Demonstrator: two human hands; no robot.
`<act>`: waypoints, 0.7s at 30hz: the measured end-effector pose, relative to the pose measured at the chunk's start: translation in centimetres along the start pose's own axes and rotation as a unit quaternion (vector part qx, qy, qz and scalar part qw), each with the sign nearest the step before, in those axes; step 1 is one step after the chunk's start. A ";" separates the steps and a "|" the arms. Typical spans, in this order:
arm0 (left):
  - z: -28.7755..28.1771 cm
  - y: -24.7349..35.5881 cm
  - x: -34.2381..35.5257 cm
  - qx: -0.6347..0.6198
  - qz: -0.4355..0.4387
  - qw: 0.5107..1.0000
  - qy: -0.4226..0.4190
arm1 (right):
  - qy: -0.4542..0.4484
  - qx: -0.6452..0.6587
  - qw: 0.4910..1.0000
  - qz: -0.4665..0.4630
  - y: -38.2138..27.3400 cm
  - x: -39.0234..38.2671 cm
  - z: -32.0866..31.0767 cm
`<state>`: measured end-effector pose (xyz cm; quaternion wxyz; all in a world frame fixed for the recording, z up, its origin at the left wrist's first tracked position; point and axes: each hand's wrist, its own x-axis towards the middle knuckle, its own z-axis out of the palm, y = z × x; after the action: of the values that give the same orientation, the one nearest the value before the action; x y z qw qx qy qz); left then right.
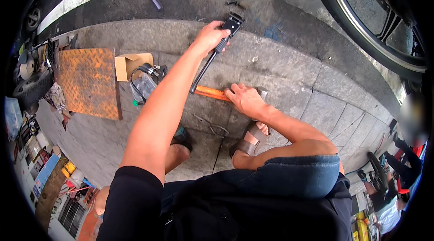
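Note:
My left hand (211, 37) is closed around a black kickstand (233, 23), held out ahead over the pavement. The kickstand's wide bracket end points away from me, and its thin leg slants back to a rubber foot near the hammer handle. My right hand (246, 100) grips a hammer (211, 92) with an orange handle, low over the ground just ahead of my right foot. Part of the grey metal head shows beyond my fingers; the rest is hidden. Whether the kickstand's foot touches the handle, I cannot tell.
A rusty orange tread plate (88, 82) lies at left, beside an open cardboard box (131, 65) and a clear plastic bottle (143, 88). Pliers (214, 127) rest between my feet. A screwdriver (156, 2) lies far ahead. A large wheel (370, 28) stands far right; people are at the right edge.

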<state>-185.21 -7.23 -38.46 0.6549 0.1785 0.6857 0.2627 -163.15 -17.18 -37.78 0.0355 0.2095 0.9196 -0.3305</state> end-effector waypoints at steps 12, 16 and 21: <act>-0.4 -0.2 -0.4 0.009 -0.012 1.000 -0.002 | -0.066 0.519 0.823 0.222 8.9 -11.4 -13.9; 0.1 -0.2 0.0 0.002 -0.014 1.000 0.002 | -0.149 0.701 0.603 0.351 10.9 -14.6 -14.5; 0.0 -0.7 -0.5 -0.019 -0.005 1.000 0.024 | -0.121 0.690 0.567 0.434 7.3 -14.2 -12.4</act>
<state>-185.13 -8.10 -38.47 0.6427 0.1557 0.6972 0.2767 -146.38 -9.55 -29.59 0.1302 0.5019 0.1981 -0.8318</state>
